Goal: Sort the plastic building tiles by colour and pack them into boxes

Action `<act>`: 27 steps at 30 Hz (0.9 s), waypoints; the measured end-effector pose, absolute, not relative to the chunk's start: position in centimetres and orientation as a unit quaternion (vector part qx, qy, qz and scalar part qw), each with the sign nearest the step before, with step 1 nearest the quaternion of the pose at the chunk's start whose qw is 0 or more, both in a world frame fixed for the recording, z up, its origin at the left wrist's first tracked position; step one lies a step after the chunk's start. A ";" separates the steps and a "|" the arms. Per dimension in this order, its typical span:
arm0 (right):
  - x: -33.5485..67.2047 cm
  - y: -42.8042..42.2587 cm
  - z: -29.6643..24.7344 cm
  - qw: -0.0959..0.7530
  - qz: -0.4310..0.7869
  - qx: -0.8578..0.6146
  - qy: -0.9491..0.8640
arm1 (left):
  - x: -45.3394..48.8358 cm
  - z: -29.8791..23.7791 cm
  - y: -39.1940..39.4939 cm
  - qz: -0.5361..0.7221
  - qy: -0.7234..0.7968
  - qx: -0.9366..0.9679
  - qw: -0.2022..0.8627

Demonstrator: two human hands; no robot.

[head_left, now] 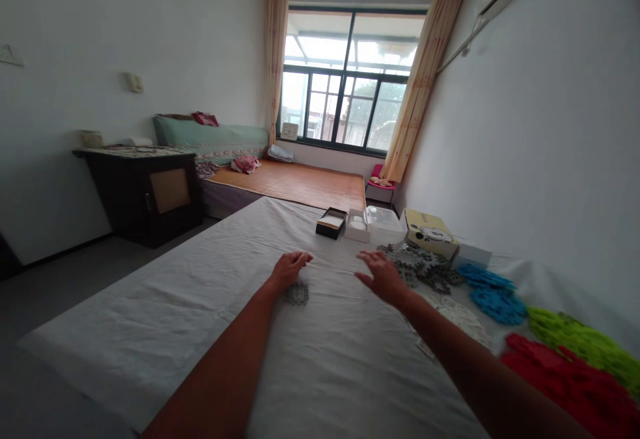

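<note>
My left hand (291, 269) is above the white cloth with its fingers bent and pressed together; whether something small is between them I cannot make out. Just below it on the cloth lies a small grey piece with a toothed edge (299, 293). My right hand (383, 277) is open, fingers spread and pointing left, with nothing seen in it. It hovers at the left side of a pile of similar dark grey toothed pieces (430, 267). Beneath my right forearm, flat white pieces (463, 319) are partly hidden.
Along the right side lie blue pieces (495, 292), yellow-green pieces (583, 342) and red pieces (565, 385). At the far edge stand a black box (331, 231), a white box (356, 233), a clear plastic container (384, 224) and a yellow box (415, 225). White cloth (200, 312) covers the surface.
</note>
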State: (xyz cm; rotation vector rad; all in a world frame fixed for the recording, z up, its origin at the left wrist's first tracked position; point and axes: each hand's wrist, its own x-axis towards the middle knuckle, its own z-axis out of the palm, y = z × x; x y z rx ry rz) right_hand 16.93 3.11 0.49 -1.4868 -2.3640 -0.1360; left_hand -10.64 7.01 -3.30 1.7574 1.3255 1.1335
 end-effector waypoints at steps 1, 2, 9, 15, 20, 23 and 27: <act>14.4 2.2 0.1 0.174 -0.005 -0.468 -0.866 | -10.6 -3.3 7.0 0.447 0.504 0.656 0.341; 12.0 1.2 -0.2 0.170 0.015 -0.434 -0.885 | -10.7 -3.3 7.0 0.457 0.502 0.644 0.353; 3.9 -1.5 -0.8 0.153 0.049 -0.386 -0.908 | -10.9 -3.3 6.8 0.469 0.494 0.628 0.375; 11.3 0.9 0.4 0.209 -0.035 -0.499 -0.840 | -11.0 -3.8 7.4 0.439 0.492 0.667 0.347; 21.7 4.9 2.3 0.199 -0.139 -0.664 -0.708 | -10.9 -4.3 7.8 0.421 0.498 0.686 0.322; 23.8 5.2 2.7 0.166 -0.156 -0.703 -0.674 | -11.1 -4.4 7.8 0.412 0.507 0.693 0.305; 19.7 1.3 0.8 0.199 -0.054 -0.621 -0.756 | -11.3 -4.2 7.4 0.387 0.511 0.717 0.272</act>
